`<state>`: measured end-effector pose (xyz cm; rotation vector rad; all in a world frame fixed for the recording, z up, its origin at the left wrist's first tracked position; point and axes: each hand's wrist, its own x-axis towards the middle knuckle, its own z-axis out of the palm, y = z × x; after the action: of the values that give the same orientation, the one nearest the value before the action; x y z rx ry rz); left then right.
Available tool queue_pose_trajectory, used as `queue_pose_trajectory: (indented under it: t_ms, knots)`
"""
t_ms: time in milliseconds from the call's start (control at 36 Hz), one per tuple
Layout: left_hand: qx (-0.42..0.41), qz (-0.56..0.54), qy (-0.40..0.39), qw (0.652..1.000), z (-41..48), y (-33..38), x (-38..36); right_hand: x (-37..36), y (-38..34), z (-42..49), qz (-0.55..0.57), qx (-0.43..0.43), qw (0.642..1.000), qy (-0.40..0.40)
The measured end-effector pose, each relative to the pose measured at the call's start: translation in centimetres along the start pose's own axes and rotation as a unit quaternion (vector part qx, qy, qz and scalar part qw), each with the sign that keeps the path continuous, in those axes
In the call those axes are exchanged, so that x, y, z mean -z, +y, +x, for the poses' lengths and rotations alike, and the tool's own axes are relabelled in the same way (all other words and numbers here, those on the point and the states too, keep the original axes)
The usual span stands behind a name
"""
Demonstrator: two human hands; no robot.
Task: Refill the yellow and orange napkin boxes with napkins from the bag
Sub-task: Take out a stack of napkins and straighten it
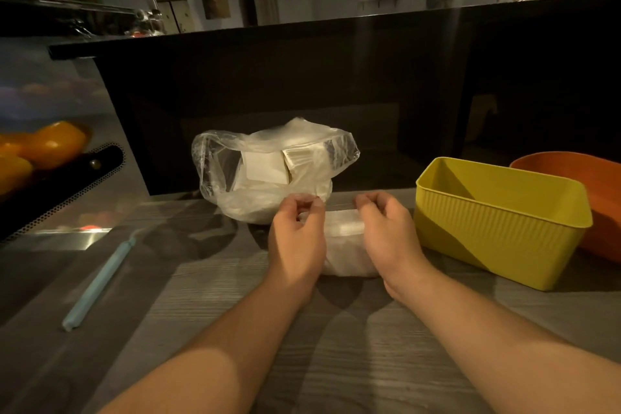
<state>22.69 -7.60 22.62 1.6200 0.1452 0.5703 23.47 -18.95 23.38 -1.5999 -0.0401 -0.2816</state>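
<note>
- Grey wood-grain worktop (336,363) lies under both grips.
- Clear plastic bag (215,171) of white napkins sits just beyond the left grip (295,235).
- Yellow napkin box (497,228) stands empty just right of the right grip (389,232), with the orange napkin box (571,171) just behind it.
- Wrapped napkin pack (346,245) lies between the grips. The left grip, narrow, pinches its clear film. The right curls at its far end, hold too blurred to tell.
- Pale blue stick (100,279) lies well left of the left grip.
</note>
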Motion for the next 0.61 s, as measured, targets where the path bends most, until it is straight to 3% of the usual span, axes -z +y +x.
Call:
queue_pose_trajectory:
  t_ms: [167, 278, 361, 500, 611]
  knots:
    - [0.052, -0.088, -0.017, 0.995, 0.4, 0.4, 0.9, 1.5, -0.4, 0.1, 0.068, -0.015, 0.994, -0.082]
    - [0.092, -0.152, -0.083, 0.980, 0.4, 0.3, 1.7, 3.1, 0.0, 0.2, 0.041, -0.040, 0.975, -0.216]
    - [0.082, -0.159, -0.128, 0.975, 0.5, 0.0, 2.2, 4.1, 0.2, 0.1, -0.005, -0.034, 0.961, -0.274]
    - [0.042, -0.096, -0.215, 0.971, 0.6, -0.1, 3.1, 4.1, 0.1, 0.1, -0.090, 0.001, 0.967, -0.240]
    - [0.028, -0.028, -0.269, 0.962, 0.8, -0.3, 3.8, 3.7, 0.4, 0.6, -0.081, 0.002, 0.978, -0.190]
